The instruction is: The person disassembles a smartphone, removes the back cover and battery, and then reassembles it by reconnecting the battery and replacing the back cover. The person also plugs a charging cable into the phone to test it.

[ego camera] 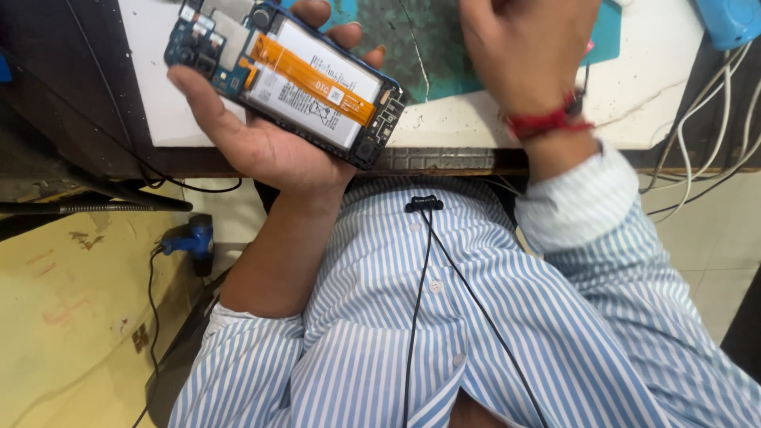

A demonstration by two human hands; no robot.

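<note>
Phone: an opened smartphone (285,78) with its back cover off is seen, lying tilted, its top end toward the far left and its bottom end toward the near right.
Frame: a dark blue-black rim is seen around the exposed inner parts.
Battery: a white battery (313,89) with small printed markings fills the middle of the body.
Ribbon: an orange flex cable (311,78) is laid lengthwise over the battery, from the upper board to the lower board.
Upper board: a blue circuit board (208,41) with metal shields and camera modules is seen at the far left end.
Lower board: a small dark board (379,127) with a round part is seen at the near right end.
Left hand: the left hand (261,139) is cupped under the phone, palm up; the thumb is laid along the near left edge and the fingertips (349,33) are curled over the far edge, so the phone is gripped from both sides.
Right hand: the right hand (527,51) is held over the green mat (420,47), back toward the camera; whether its fingers are spread or closed cannot be told, since they are cut off by the picture's edge.
Wrist: a red thread band (547,120) is worn on the right wrist.
Place: the phone is held above the near left part of the white bench top (158,103), left of the mat.
Clothing: a blue and white striped shirt (476,333) is worn, with a black cable (420,269) running down it.
</note>
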